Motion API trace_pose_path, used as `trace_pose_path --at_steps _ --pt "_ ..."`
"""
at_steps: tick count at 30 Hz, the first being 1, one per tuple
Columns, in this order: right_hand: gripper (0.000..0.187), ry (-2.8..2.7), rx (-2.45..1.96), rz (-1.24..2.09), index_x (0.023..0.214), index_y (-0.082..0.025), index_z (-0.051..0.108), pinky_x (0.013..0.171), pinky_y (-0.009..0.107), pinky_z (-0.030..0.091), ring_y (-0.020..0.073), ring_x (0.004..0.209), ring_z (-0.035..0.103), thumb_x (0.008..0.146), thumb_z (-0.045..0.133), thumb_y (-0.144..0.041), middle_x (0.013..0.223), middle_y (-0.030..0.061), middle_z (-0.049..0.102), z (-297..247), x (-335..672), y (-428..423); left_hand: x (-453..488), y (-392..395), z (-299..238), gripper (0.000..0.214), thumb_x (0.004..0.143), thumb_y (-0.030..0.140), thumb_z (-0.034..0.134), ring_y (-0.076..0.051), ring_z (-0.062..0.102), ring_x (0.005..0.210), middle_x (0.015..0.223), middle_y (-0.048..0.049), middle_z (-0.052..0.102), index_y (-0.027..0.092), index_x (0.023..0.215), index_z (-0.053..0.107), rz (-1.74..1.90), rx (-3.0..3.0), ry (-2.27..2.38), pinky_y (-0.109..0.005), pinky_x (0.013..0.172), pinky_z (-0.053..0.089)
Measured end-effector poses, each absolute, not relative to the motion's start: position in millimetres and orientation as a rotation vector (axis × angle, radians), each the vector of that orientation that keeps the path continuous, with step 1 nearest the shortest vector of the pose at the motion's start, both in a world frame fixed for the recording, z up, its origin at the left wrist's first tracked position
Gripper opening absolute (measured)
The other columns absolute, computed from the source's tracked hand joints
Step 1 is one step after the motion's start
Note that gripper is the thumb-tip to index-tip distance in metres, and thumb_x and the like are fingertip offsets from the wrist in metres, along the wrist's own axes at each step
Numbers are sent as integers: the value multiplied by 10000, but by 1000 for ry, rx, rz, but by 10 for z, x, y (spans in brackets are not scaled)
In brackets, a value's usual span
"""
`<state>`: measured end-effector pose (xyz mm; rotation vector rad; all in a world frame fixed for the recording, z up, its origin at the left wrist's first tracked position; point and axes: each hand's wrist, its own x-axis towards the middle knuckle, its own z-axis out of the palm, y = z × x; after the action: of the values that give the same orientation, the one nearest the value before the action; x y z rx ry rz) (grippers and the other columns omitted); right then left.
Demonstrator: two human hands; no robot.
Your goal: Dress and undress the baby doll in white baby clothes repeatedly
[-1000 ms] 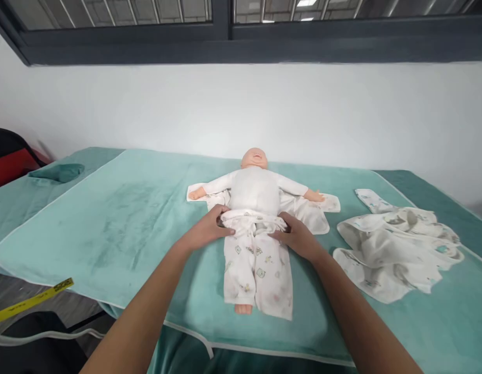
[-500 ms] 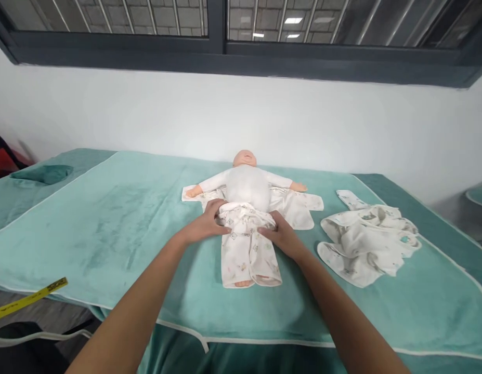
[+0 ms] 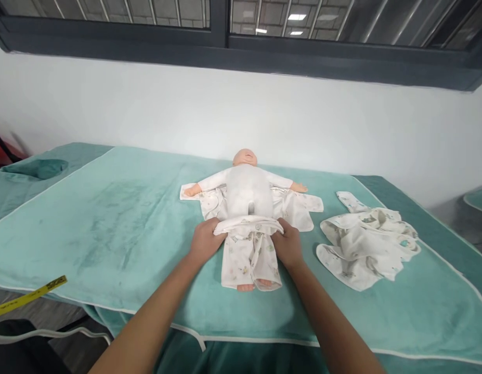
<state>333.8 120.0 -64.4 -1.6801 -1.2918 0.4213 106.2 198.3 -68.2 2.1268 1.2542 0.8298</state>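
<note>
A baby doll (image 3: 248,187) lies on its back with its head toward the wall and its arms spread. Its white cloth body shows down to the hips. Printed white baby pants (image 3: 237,259) cover its legs, and the feet peek out at the cuffs. My left hand (image 3: 206,240) is closed on one side of the waistband, my right hand (image 3: 288,243) on the other, with the band stretched between them. Beneath the doll's back and arms lies a spread printed baby shirt (image 3: 297,210), open at the front.
A crumpled printed baby garment (image 3: 367,244) lies at the right on the green cover (image 3: 108,223). A folded green cloth (image 3: 36,169) rests at the far left. Behind the bed stands a white wall (image 3: 155,104) beneath a dark window frame (image 3: 241,49). Yellow tape (image 3: 28,297) shows at lower left.
Both hands have moved toward me, drawing the waistband down from the doll's belly to its hips. The band is now stretched wider, and more of the white body and feet shows.
</note>
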Motion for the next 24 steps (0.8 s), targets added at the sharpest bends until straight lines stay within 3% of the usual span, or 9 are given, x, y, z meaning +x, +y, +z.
trace_pose_path --at_steps 2,4,9,11,13,16,19,22,24 --pt "143 -1225 -1650 522 630 -220 443 586 253 332 150 634 420 734 482 -312 582 -40 465 -642 3353 1185 1087 1965 -657 103 785 254 540 -180 583 732 679 8 579 196 700 533 827 2102 1320 -284 713 443" --pt "138 -1226 -1614 592 679 -211 495 606 251 369 153 664 459 745 498 -333 627 -36 513 -627 3363 1157 1091 1951 -607 68 780 237 534 -181 596 771 761 7 618 193 813 573 809 2070 1272 -282 718 452" --pt "285 -1339 -1533 808 951 -206 606 714 291 460 207 831 585 732 641 -385 899 16 676 -557 3348 945 1007 1862 -453 433 742 250 609 -210 601 1022 1134 -57 619 191 1167 556 654 2005 918 -311 861 500" --pt "290 -1394 -1553 853 963 -214 614 751 308 468 220 867 599 724 664 -370 942 25 689 -558 3325 867 993 1825 -429 407 718 248 632 -232 575 1095 1171 -78 593 190 1120 597 641 2067 850 -335 935 486" --pt "193 -1383 -1576 826 878 -210 616 743 312 463 215 827 596 734 629 -338 872 21 683 -586 3304 842 1009 1801 -448 247 718 227 604 -243 569 1100 1124 -85 604 187 958 646 662 2136 855 -351 969 467" --pt "137 -1243 -1553 773 813 -200 616 708 304 460 204 773 580 717 585 -293 787 15 667 -640 3294 881 1055 1784 -528 98 749 224 540 -233 603 978 963 -67 644 187 804 612 713 2157 976 -363 912 479" --pt "171 -1138 -1508 788 834 -187 634 721 304 471 204 792 584 699 601 -287 802 19 672 -634 3322 892 1068 1753 -583 118 804 283 509 -231 612 855 822 -50 635 186 760 560 741 2102 1190 -382 837 497" --pt "264 -1198 -1502 870 952 -180 642 755 322 489 223 869 605 751 619 -349 884 35 680 -553 3367 751 1015 1663 -563 163 819 247 504 -237 623 952 960 -70 658 175 939 588 735 2069 1196 -398 886 504" --pt "461 -1318 -1440 978 1171 -194 592 843 356 499 248 1009 610 763 668 -396 1079 63 672 -491 3380 573 943 1556 -528 413 789 185 542 -243 582 1141 1192 -106 613 178 1202 529 750 2130 1064 -408 991 476"
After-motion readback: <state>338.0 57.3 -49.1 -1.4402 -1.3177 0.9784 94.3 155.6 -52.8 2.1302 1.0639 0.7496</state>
